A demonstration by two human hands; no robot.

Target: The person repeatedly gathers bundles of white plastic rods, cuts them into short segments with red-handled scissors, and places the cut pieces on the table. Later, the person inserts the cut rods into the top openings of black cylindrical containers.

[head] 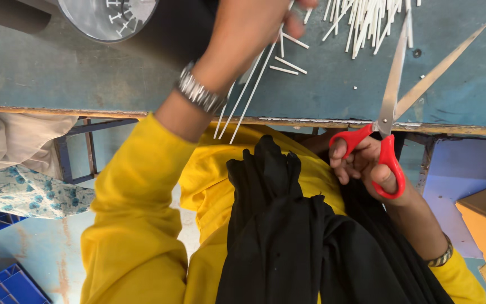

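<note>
Meanwhile the right hand [367, 169] clenches red-handled scissors [392, 107], blades spread over the bench [85, 73] edge, while the left hand [248, 28] pinches long white sticks [248, 95] near the far loose pile [367, 22].

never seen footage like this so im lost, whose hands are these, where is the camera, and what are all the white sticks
There is no machine here: a person films their own two hands with a camera worn on the head, looking down. That is why you see yellow sleeves and a black cloth on the lap below the blue-green table.

The left hand, with a metal watch on the wrist, reaches over the table and grips a few long thin white sticks that hang past the table edge. The right hand holds red-handled scissors, blades open. More white sticks lie in a pile, with short cut pieces beside it. A round grey container stands at the top left.
</note>
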